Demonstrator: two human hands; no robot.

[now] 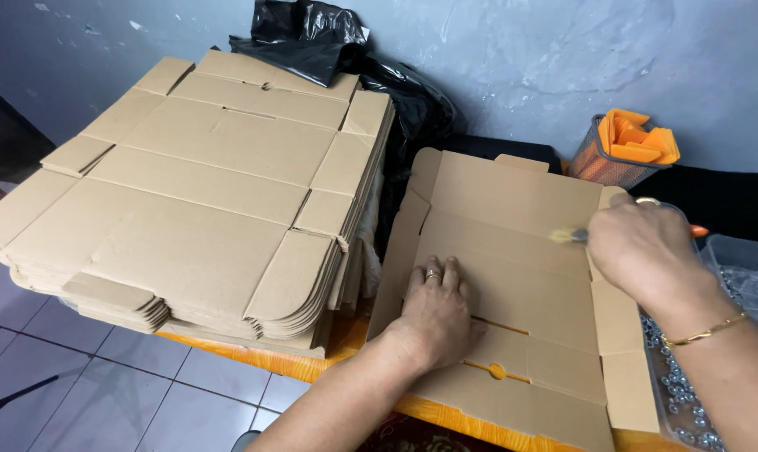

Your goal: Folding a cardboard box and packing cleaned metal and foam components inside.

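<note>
A flat, unfolded cardboard box blank (pixel 513 218) lies on the orange table edge (pixel 345 339) in front of me. My left hand (pixel 433 310), with a ring on one finger, presses flat on the blank's middle panel. My right hand (pixel 647 251), with a gold bracelet at the wrist, grips a small brush (pixel 567 236) with pale bristles and an orange handle. The bristles touch the blank near its right flap.
A tall stack of flat cardboard blanks (pixel 195 184) sits to the left. Behind it lies a black plastic bag (pixel 312 38). A mesh basket with orange pieces (pixel 626 151) stands at the back right. A clear tray of small metal parts (pixel 689 402) sits under my right forearm.
</note>
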